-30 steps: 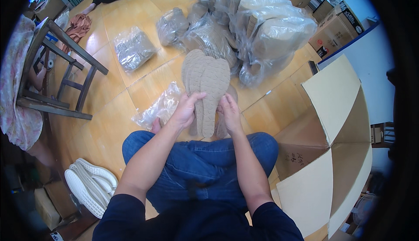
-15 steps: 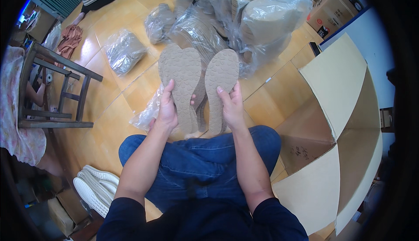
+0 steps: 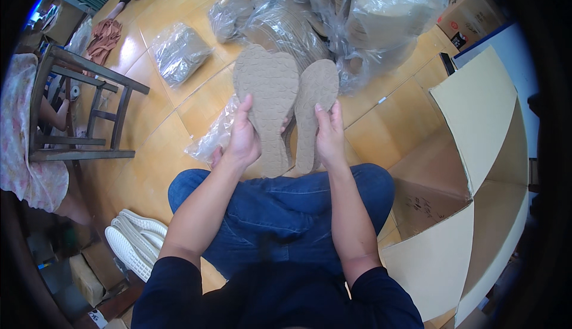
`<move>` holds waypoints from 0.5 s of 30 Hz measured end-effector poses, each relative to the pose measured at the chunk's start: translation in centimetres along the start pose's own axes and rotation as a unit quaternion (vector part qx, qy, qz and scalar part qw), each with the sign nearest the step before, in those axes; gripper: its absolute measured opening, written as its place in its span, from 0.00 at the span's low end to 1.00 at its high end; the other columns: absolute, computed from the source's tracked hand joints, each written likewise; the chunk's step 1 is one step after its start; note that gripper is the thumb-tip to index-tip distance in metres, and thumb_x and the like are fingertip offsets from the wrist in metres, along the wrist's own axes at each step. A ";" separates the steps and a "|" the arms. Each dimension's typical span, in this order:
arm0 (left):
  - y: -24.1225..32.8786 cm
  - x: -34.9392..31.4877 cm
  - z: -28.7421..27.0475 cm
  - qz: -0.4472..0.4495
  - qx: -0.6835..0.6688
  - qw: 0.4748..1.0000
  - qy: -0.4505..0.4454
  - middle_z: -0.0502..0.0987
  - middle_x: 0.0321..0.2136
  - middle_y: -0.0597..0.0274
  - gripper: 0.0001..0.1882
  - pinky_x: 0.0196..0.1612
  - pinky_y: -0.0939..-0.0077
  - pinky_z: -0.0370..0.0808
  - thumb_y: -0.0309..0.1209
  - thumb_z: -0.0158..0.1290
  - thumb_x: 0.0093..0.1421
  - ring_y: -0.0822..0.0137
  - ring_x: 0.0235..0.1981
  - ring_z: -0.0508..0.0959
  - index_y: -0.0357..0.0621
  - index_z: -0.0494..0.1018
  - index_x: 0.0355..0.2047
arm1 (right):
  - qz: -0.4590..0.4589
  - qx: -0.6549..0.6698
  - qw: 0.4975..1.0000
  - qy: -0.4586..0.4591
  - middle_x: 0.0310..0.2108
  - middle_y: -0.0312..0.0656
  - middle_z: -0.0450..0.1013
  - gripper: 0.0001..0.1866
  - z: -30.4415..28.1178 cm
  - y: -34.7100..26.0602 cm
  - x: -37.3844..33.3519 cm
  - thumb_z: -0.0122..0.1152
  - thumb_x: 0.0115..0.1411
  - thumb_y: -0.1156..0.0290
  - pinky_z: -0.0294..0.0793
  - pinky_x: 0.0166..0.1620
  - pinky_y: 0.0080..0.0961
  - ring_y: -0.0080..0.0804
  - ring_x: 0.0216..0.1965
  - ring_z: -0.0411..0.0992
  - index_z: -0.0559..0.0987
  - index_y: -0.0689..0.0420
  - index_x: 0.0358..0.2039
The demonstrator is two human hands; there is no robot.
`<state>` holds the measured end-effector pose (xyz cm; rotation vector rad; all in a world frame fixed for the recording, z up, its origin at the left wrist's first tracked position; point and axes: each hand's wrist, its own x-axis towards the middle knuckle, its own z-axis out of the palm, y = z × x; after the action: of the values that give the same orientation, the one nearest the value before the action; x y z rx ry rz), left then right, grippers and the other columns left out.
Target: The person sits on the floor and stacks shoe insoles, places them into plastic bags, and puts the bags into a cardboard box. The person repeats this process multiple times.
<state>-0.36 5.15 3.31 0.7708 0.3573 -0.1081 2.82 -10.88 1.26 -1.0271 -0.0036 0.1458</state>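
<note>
Tan shoe soles [image 3: 266, 100] with a bumpy, pebbled surface stand upright over my lap, toes away from me. My left hand [image 3: 243, 135] grips a wider bunch of them along its left edge, thumb on the near face. Around a narrower bunch of soles [image 3: 316, 94] my right hand [image 3: 330, 135] is closed, its thumb pressed on the face. The two bunches meet or overlap near the middle; how many soles each holds is hidden. A crumpled clear plastic bag [image 3: 215, 135] lies on the floor beside my left hand.
Clear bags of soles [image 3: 381, 25] are heaped ahead, with one smaller bag [image 3: 180, 54] to their left. An open cardboard box [image 3: 429, 180] stands at my right. White soles [image 3: 136, 239] lie at lower left, near a dark wooden stool [image 3: 89, 111]. Another person's arm [image 3: 53, 111] shows behind it.
The soles have tilted and turned in my hands, and the left bunch now shows a broader face. The whole view has shifted slightly. Both hands keep their hold.
</note>
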 end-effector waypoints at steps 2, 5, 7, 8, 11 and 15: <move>-0.8 0.1 0.5 0.035 0.052 0.998 0.014 0.76 0.45 0.55 0.29 0.40 0.68 0.77 0.52 0.40 0.68 0.62 0.38 0.78 0.40 0.64 0.57 | 0.030 0.004 0.999 -0.041 0.53 0.46 0.68 0.19 0.4 0.4 -0.4 0.49 0.67 0.74 0.66 0.57 0.27 0.28 0.54 0.67 0.62 0.62 0.57; -1.2 0.3 0.5 0.047 0.112 0.992 0.028 0.75 0.48 0.57 0.28 0.44 0.71 0.76 0.51 0.42 0.68 0.66 0.41 0.77 0.41 0.64 0.58 | 0.032 -0.051 0.997 -0.040 0.53 0.47 0.69 0.20 0.4 0.3 -0.3 0.52 0.66 0.76 0.67 0.56 0.28 0.28 0.54 0.68 0.62 0.61 0.57; -0.1 0.2 -0.3 -0.018 0.123 0.992 0.021 0.75 0.48 0.56 0.28 0.45 0.72 0.75 0.50 0.43 0.68 0.67 0.41 0.77 0.42 0.63 0.59 | 0.025 -0.064 0.998 0.002 0.53 0.47 0.69 0.21 -0.1 -0.2 0.2 0.51 0.67 0.74 0.67 0.57 0.28 0.29 0.55 0.67 0.61 0.61 0.58; 0.4 0.2 -0.7 -0.021 0.068 0.997 -0.031 0.75 0.48 0.55 0.27 0.43 0.72 0.76 0.48 0.44 0.68 0.66 0.40 0.77 0.41 0.63 0.59 | 0.006 -0.059 0.998 0.019 0.54 0.47 0.68 0.20 -0.4 -0.5 0.6 0.50 0.67 0.74 0.66 0.57 0.28 0.29 0.55 0.67 0.61 0.61 0.58; 0.9 0.2 -1.0 -0.033 -0.042 0.993 -0.106 0.76 0.47 0.54 0.26 0.39 0.72 0.77 0.46 0.45 0.68 0.67 0.37 0.78 0.41 0.62 0.59 | -0.016 -0.047 0.997 0.055 0.56 0.46 0.66 0.20 -0.6 -0.6 0.8 0.46 0.69 0.70 0.64 0.58 0.28 0.29 0.56 0.65 0.60 0.61 0.59; -1.2 0.3 0.5 0.067 0.090 0.994 -0.007 0.76 0.45 0.56 0.30 0.38 0.74 0.76 0.54 0.36 0.69 0.70 0.35 0.77 0.42 0.64 0.58 | -0.006 -0.053 0.998 -0.023 0.54 0.45 0.67 0.23 0.9 0.8 -0.4 0.50 0.68 0.70 0.64 0.59 0.27 0.29 0.56 0.65 0.59 0.60 0.60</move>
<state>-0.22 3.97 2.70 0.9692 0.2848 -0.0201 2.30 -9.73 1.06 -1.1299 -0.0587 0.1598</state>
